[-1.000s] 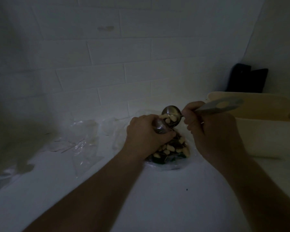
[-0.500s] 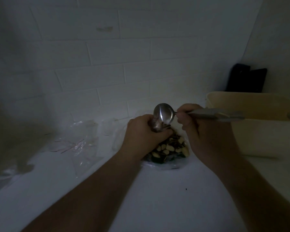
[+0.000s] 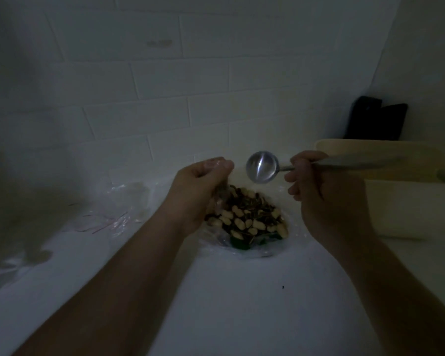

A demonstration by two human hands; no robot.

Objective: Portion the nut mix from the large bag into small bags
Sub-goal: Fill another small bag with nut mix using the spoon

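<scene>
The large clear bag (image 3: 244, 249) lies open on the white counter, its nut mix (image 3: 247, 217) showing pale nuts and dark pieces. My left hand (image 3: 198, 191) is closed around a small clear bag (image 3: 220, 199), held just left of the nut mix. My right hand (image 3: 319, 191) grips the handle of a metal scoop (image 3: 262, 167). The scoop's round bowl hangs empty above the large bag, to the right of my left hand.
Several empty small clear bags (image 3: 113, 211) lie crumpled on the counter to the left. A cream tub (image 3: 396, 191) stands at the right, close behind my right hand. A black object (image 3: 375, 119) leans in the back corner. A tiled wall runs behind.
The scoop held nuts over my left hand a second ago, then tipped. Now it is empty and has drawn back to the right, away from the small bag.
</scene>
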